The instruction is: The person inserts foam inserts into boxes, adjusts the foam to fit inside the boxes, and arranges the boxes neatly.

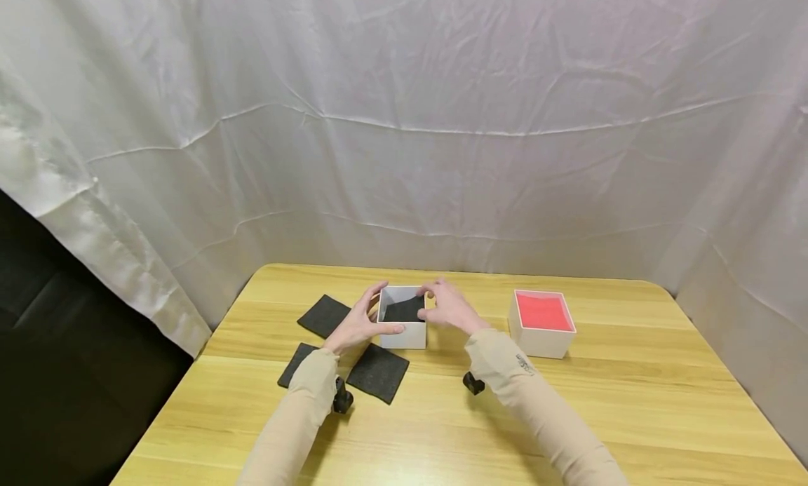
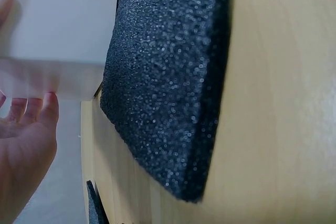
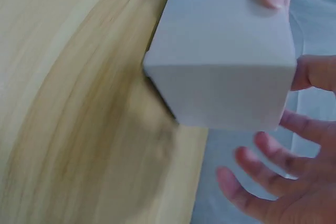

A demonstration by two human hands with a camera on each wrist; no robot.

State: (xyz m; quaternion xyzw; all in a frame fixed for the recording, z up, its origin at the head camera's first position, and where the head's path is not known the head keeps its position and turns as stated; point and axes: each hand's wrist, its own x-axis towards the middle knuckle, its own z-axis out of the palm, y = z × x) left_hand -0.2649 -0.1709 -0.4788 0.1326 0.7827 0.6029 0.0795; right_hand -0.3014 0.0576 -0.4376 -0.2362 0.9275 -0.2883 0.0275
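A white open-topped box (image 1: 404, 336) stands near the table's middle. Inside it lies a black foam square (image 1: 404, 309), which looks slightly tilted, higher on the right. My left hand (image 1: 362, 322) grips the box from the left, thumb on the front face and fingers behind. At the right rim, the thumb and index finger of my right hand (image 1: 448, 307) reach over into the box beside the foam. Their tips are hidden by the wall (image 3: 220, 95) in the right wrist view, and the other fingers are spread. Whether they pinch the foam is unclear.
More black foam squares lie left of the box: one behind (image 1: 323, 315), one in front (image 1: 379, 374), one partly under the left sleeve (image 1: 295, 365). A second white box (image 1: 546, 342) with a red top surface (image 1: 543, 311) stands at the right. A pale curtain hangs behind.
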